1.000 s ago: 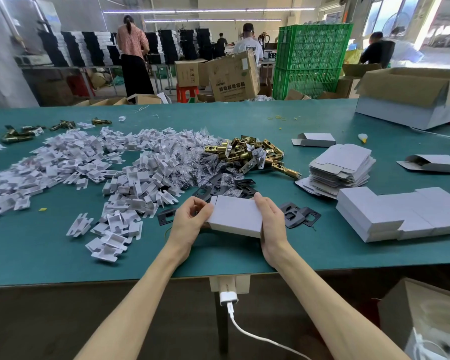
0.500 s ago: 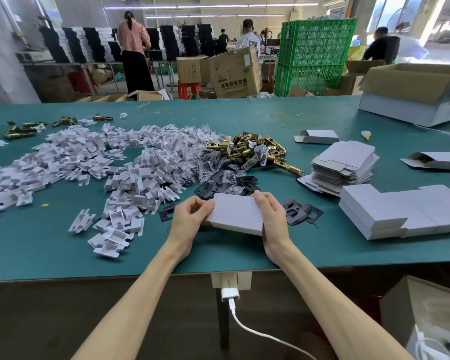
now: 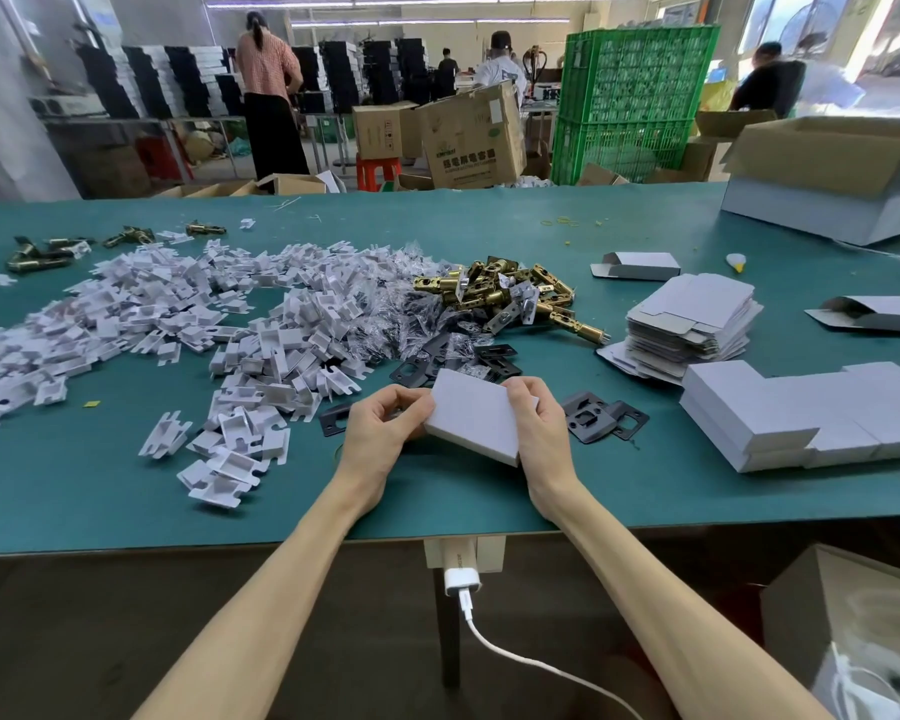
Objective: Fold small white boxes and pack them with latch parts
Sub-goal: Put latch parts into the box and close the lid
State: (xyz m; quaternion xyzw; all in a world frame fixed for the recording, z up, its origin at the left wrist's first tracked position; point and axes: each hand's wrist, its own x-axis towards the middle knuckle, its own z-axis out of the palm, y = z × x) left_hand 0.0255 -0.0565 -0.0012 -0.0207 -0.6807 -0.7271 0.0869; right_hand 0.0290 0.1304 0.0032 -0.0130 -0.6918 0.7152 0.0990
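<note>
A small white box (image 3: 475, 414) sits between both hands just above the green table (image 3: 126, 491), near its front edge. My left hand (image 3: 380, 433) grips its left end with curled fingers; my right hand (image 3: 539, 428) clasps its right end. Behind the box lie black strike plates (image 3: 601, 420), a heap of brass latch bolts (image 3: 510, 296) and a wide spread of white card inserts (image 3: 188, 324). A stack of flat unfolded boxes (image 3: 692, 319) and a group of closed white boxes (image 3: 811, 413) are to the right.
A large open carton (image 3: 832, 174) stands at the back right. Two part-folded boxes (image 3: 640, 265) (image 3: 879, 314) lie on the right side. A white charger and cable (image 3: 461, 584) hang under the table edge. People and green crates (image 3: 635, 101) are beyond the table.
The box has turned slightly clockwise in my hands, its near corner now pointing toward me. Both hands stayed in the same spot.
</note>
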